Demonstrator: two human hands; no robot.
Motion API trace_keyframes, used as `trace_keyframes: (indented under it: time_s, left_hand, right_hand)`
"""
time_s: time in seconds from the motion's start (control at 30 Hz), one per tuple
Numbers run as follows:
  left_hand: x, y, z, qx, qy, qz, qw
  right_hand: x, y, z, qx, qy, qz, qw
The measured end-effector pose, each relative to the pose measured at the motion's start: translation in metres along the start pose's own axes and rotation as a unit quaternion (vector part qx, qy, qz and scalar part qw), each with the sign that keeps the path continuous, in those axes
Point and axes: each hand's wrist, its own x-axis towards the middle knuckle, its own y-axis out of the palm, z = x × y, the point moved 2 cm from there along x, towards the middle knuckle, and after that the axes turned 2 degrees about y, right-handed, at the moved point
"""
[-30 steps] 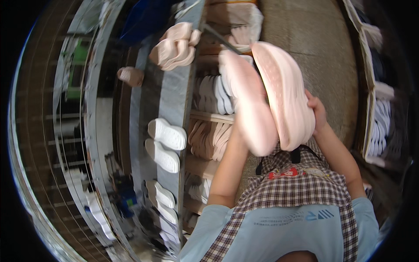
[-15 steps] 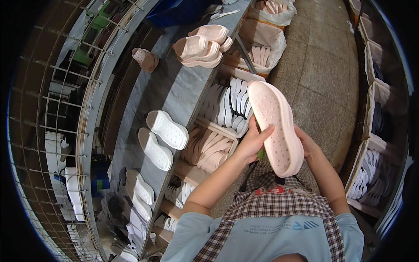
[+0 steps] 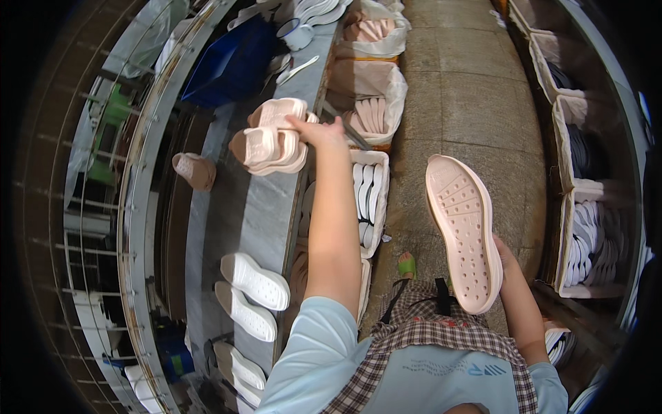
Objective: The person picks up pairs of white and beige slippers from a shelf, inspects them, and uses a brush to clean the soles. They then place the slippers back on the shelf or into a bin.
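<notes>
My right hand (image 3: 503,255) holds a pale pink shoe sole (image 3: 463,231) upright in front of my apron. The sole's dotted inner face is toward me, and most of those fingers are hidden behind it. Stretched out to the far left, my left hand (image 3: 320,131) is at the right edge of a small pile of pink soles (image 3: 265,150) on the grey bench (image 3: 252,200). Its fingers are spread, with one lying over a sole in the pile and the thumb standing apart.
White soles (image 3: 255,281) lie in pairs nearer on the bench. A single pink sole piece (image 3: 194,171) stands by the wire grid. Beyond the pile are a blue bin (image 3: 231,62), a white brush (image 3: 298,70) and a mug (image 3: 296,34). Lined baskets (image 3: 376,90) of soles flank the aisle.
My left hand has let go of the held sole and reached out to the pile on the bench. The right hand keeps the sole, now slightly further right and lower. The view has shifted.
</notes>
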Motion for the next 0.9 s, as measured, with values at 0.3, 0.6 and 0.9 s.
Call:
trace_keyframes:
  time_s: [0.3,0.6,0.9]
  left_hand:
    - [0.007,0.034,-0.007,0.081,0.001,-0.104,0.991]
    - [-0.215,-0.092,-0.039,0.114,-0.32,0.29,0.895]
    - [-0.361,-0.186,-0.022,0.174,-0.491,0.202,0.829]
  right_hand:
    - [0.006,-0.048,-0.005,-0.018,-0.002,0.052,0.998]
    - [0.04,-0.052,0.02,-0.008,-0.041,0.09,0.995]
    - [0.047,-0.066,0.007,-0.044,0.016,0.169,0.984]
